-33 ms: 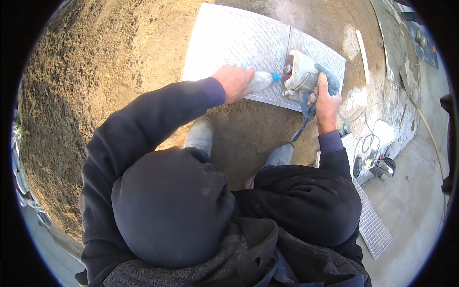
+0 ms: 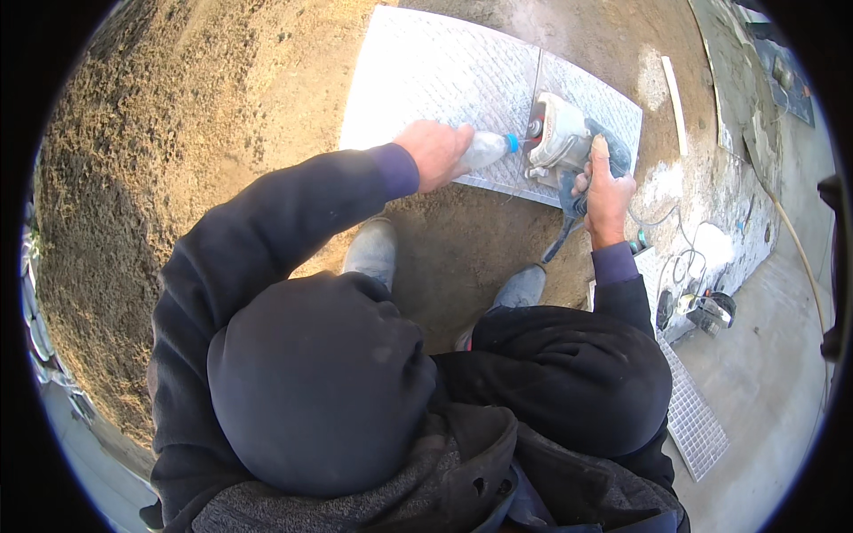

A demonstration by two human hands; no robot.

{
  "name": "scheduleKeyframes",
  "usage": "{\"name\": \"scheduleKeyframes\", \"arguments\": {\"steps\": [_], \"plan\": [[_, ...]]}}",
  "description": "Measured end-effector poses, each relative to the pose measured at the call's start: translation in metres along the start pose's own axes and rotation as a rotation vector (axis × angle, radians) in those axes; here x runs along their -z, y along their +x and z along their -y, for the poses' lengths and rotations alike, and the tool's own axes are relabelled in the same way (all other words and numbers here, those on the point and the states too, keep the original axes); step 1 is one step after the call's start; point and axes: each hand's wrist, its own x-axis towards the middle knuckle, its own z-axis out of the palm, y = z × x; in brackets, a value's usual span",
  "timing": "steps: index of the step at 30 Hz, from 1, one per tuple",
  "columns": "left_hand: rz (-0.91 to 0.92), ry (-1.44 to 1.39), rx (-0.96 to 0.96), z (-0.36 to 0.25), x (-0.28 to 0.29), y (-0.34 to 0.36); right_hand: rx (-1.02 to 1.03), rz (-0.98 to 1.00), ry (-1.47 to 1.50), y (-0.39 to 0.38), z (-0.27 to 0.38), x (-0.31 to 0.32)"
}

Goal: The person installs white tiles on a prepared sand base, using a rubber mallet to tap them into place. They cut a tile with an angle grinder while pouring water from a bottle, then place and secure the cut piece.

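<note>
My left hand (image 2: 433, 153) is closed round a clear plastic bottle (image 2: 486, 150), tilted on its side. The bottle's blue cap points right, at the red and metal part of a handheld power saw (image 2: 560, 133). My right hand (image 2: 608, 191) grips the saw by its dark handle, thumb stretched along the top. The saw, with its dusty white housing, stands on a pale textured slab (image 2: 426, 71) lying on the ground. A straight dark line crosses the slab from its far edge to the saw. The saw's blade is hidden.
Bare brown soil (image 2: 178, 151) spreads to the left. My two boots (image 2: 370, 252) are just short of the slab. On the right are a narrow pale strip (image 2: 675, 107), loose cables (image 2: 684, 258), another power tool (image 2: 709, 311), a gridded panel (image 2: 696, 409) and a long hose (image 2: 800, 244).
</note>
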Motion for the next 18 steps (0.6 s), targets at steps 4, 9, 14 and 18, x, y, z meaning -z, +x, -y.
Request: {"name": "scheduleKeyframes", "arguments": {"steps": [4, 9, 14, 18], "plan": [[0.003, -0.018, -0.005, 0.0007, -0.0030, 0.0009, 0.010, 0.017, -0.034, -0.0021, -0.0008, 0.0031], [0.028, -0.007, 0.028, -0.0014, -0.0039, 0.0016, 0.026, 0.043, -0.028, -0.0043, -0.0013, 0.0055], [-0.001, -0.030, 0.008, -0.0035, 0.0001, 0.0012, 0.017, 0.038, -0.003, -0.0043, -0.0015, 0.0057], [-0.012, -0.040, -0.010, -0.0050, 0.0017, -0.0033, 0.008, 0.041, -0.008, -0.0056, -0.0010, 0.0058]]}}
